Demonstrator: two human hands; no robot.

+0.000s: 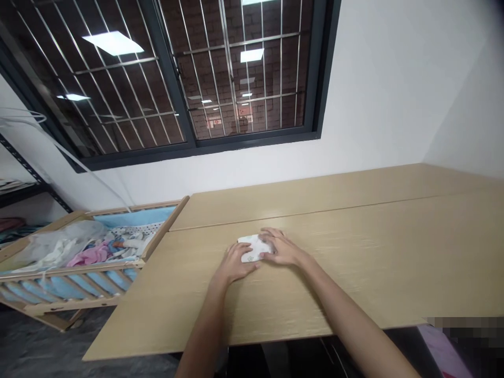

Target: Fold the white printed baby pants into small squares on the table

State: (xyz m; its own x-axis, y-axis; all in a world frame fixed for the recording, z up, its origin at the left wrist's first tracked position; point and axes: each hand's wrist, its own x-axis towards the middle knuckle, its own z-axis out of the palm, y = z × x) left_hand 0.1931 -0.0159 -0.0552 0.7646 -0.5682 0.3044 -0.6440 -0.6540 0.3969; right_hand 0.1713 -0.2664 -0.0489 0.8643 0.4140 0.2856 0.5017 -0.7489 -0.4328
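A small, flat white folded item [254,248], perhaps cloth or a diaper, lies on the wooden tabletop [354,252]. It carries a faint small print, and its exact kind cannot be told. On its left side, my left hand [235,263] grips it with the fingers over the edge and the thumb near the front. From the right, my right hand [281,249] holds the opposite side with curved fingers. Parts of the item are hidden beneath both hands.
To the left stands a wooden crib [145,254] lined in light blue, heaped with clothes and a pink cloth [92,254]. A seam runs along the tabletop. Behind it are a white wall [378,89] and a dark-framed barred window [252,142]. Shelving is at far left.
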